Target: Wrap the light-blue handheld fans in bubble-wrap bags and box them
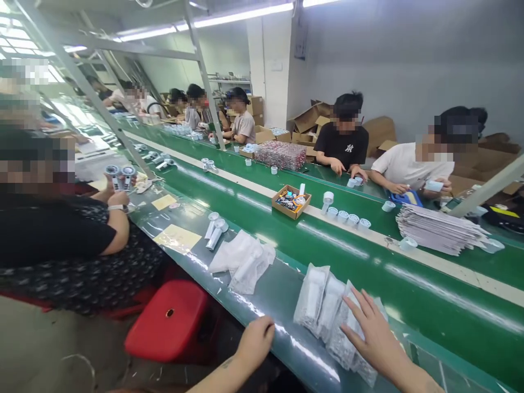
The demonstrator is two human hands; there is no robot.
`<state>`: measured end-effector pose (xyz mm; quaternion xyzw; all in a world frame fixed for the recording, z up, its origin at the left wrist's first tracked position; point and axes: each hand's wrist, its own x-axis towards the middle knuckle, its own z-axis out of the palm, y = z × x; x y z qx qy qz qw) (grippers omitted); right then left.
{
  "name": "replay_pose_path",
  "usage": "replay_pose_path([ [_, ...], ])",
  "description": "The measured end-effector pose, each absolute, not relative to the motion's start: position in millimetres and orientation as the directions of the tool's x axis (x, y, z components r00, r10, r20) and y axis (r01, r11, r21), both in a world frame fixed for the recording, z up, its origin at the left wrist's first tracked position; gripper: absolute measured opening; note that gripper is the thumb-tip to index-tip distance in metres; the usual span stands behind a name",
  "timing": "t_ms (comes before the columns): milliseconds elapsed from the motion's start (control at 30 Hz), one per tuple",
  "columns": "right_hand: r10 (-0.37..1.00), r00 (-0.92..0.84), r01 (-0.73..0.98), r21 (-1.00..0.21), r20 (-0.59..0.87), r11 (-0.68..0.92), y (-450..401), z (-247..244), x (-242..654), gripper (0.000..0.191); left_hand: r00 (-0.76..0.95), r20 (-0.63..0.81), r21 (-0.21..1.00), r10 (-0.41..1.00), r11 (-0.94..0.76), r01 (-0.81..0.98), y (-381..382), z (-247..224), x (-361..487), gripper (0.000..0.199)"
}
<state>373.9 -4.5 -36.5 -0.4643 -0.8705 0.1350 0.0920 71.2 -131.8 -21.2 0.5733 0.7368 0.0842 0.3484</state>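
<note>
Work at a green conveyor line, seen from the wearer's head. The right hand (pixel 370 325), its fingers spread wide, lies over the right part of a row of white handheld devices in translucent bubble-textured bags (pixel 310 300); whether the palm presses on them cannot be told. At least four bags are distinguishable, side by side on the dark green glossy worktop (pixel 282 286). The left hand (pixel 258 337), fingers curled inward, is at the worktop's near edge, left of the row; whether it encloses anything cannot be told.

Writing: white interlaced letters "NY" on a co-worker's black short-sleeved T-shirt (pixel 346 143); no other lettering can be read.

Counts: two pale-blue round-headed handheld devices (pixel 215 232), unbagged, lie beyond a crumpled white translucent wrapping (pixel 245 262); two yellow paper sheets (pixel 178 238) lie farther left. On the cream strip (pixel 434 256) along the conveyor stand one open brown cardboard box (pixel 291 210) of small parts, one upright white round-headed device (pixel 327 201) and, beside it, four pale-blue round cups (pixel 343 216) in a row.
</note>
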Motion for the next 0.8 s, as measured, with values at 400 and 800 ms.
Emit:
replay_pose_path([
  [400, 0.824, -0.490, 0.865, -0.282, -0.286, 0.416, 62, -86, 283, 0.065, -0.662, -0.194, 0.517, 0.724, 0.649, 0.558, -75, -5, -68, 0.044],
  [800, 0.930, -0.271, 0.353, -0.924, -0.250, -0.145, 2, -41, 183, 0.053, -0.758, -0.366, 0.440, 0.539, 0.818, 0.370, 12, -21, -222, 0.019],
])
